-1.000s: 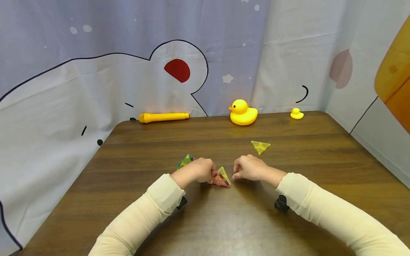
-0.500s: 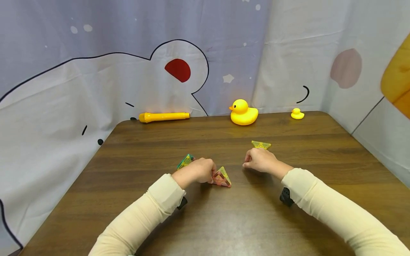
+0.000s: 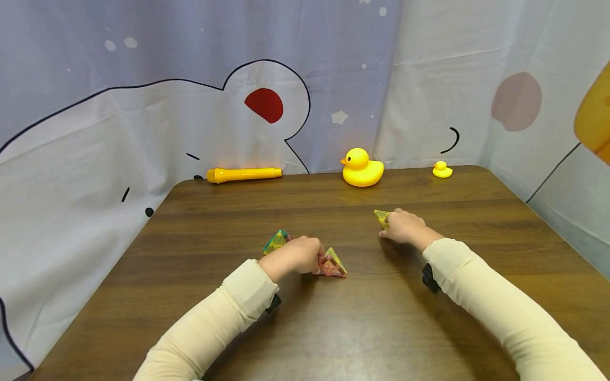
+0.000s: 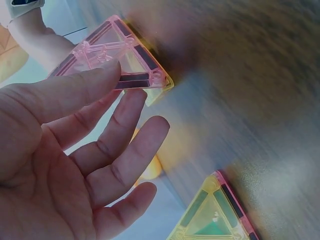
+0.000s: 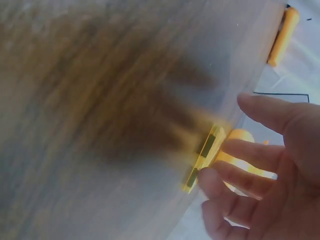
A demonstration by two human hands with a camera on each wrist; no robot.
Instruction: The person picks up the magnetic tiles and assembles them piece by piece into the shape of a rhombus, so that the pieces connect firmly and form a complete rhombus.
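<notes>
My left hand (image 3: 299, 255) pinches a pink triangular magnetic tile (image 3: 329, 271) between thumb and fingers. A yellow triangular tile (image 3: 337, 260) leans against the pink one, forming a tilted shape. Behind the left wrist stands another built piece (image 3: 274, 242) in yellow, green and pink, partly hidden by the hand. My right hand (image 3: 405, 227) is over a single yellow triangular tile (image 3: 380, 215) lying on the table. In the right wrist view the fingers lie close beside this yellow tile (image 5: 206, 152), while the thumb stands apart from it.
A large yellow rubber duck (image 3: 362, 170), a small yellow duck (image 3: 442, 170) and a yellow toy microphone (image 3: 244, 174) line the far edge of the brown table (image 3: 305, 328). A printed curtain (image 3: 190, 121) hangs right behind it.
My right hand has moved away from the pink and yellow tiles, to the right and farther back, reaching the lone yellow tile. The left hand keeps its hold, the pink tile turning slightly.
</notes>
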